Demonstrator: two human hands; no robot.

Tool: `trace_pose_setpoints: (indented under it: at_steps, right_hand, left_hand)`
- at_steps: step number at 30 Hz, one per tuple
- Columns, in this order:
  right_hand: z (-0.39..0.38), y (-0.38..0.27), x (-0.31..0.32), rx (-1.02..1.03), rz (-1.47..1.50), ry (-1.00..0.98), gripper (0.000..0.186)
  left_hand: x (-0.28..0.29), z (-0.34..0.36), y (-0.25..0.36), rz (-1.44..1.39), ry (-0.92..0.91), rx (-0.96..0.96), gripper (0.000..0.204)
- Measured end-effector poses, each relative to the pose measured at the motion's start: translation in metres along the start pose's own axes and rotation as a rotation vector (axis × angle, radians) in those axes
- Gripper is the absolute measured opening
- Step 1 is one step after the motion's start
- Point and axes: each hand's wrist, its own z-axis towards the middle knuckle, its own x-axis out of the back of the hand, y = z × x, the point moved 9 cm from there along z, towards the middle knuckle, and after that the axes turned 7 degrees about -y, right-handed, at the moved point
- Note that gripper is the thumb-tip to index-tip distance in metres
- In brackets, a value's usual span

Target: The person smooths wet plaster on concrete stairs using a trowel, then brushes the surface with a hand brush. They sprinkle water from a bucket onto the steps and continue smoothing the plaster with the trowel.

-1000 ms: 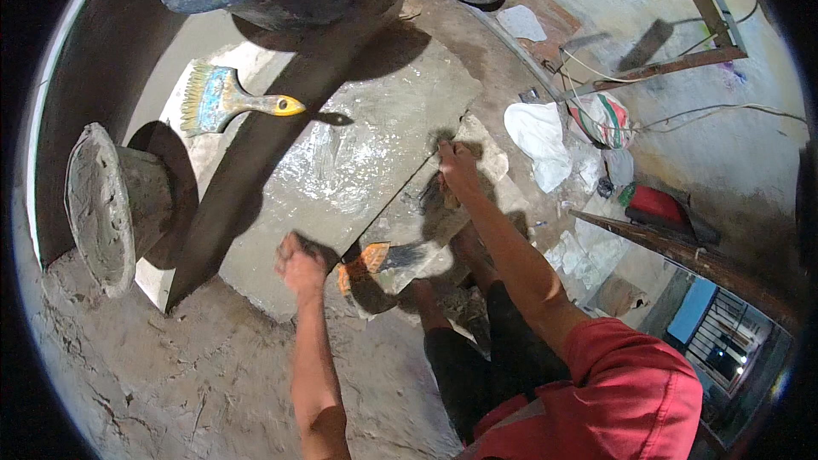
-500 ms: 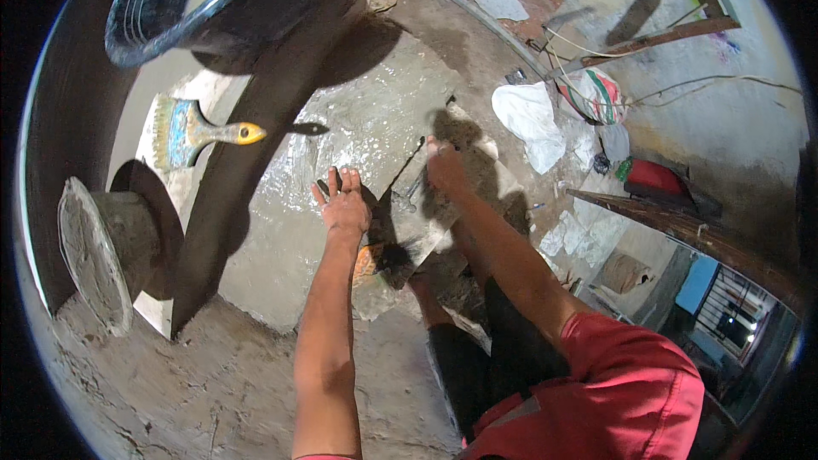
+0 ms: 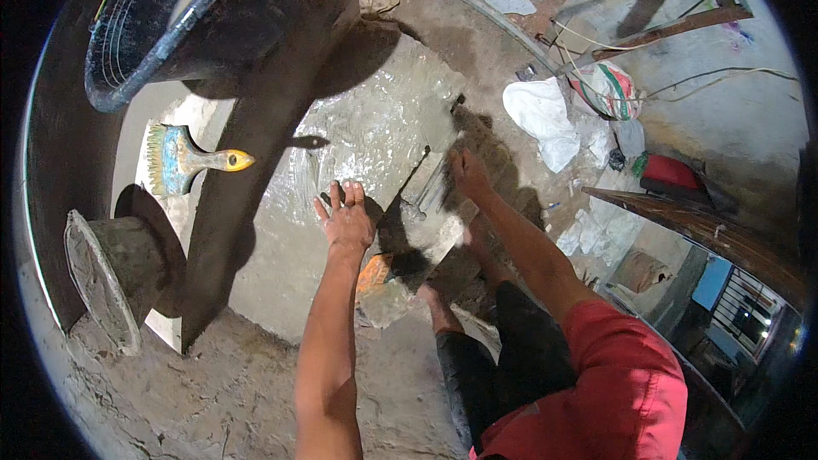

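Wet grey cement [image 3: 375, 119] forms a glossy, smoothed surface in front of me. My left hand [image 3: 347, 220] lies on its near part, palm down with the fingers spread. My right hand [image 3: 469, 174] is closed, at the right edge of the cement. Whatever its fingers may hold is hidden. Just left of it is a long, flat, cement-smeared grey piece [image 3: 432, 192], and whether the hand touches this cannot be told. An orange object [image 3: 375, 273], partly hidden in shadow, is beside my left wrist.
A wide blue-handled-looking paintbrush [image 3: 179, 162] with a yellow handle tip rests on a pale ledge at left. A big black tub [image 3: 230, 34] stands beyond it, and a cement-coated bowl [image 3: 115, 277] nearer. White sacks [image 3: 545, 123] and a wooden plank [image 3: 682, 220] are at right.
My right hand has moved right, away from the dark narrow tip it was beside. My left hand stays spread on the cement. The view has shifted slightly.
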Motion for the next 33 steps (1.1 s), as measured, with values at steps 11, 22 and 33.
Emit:
trace_pose_setpoints:
  at_steps: [11,22,33]
  right_hand:
    - [-0.098,0.066,-0.002,-0.159,0.204,-0.039,0.049]
    - [0.004,-0.072,0.041,0.239,-0.372,-0.044,0.053]
    - [-0.011,-0.082,0.034,0.311,-0.667,-0.275,0.046]
  left_hand:
    - [0.005,-0.003,0.002,-0.011,-0.046,0.008,0.075]
    - [0.001,-0.001,0.0,0.004,-0.016,0.002,0.079]
    - [0.001,-0.003,-0.003,-0.046,-0.011,-0.013,0.082]
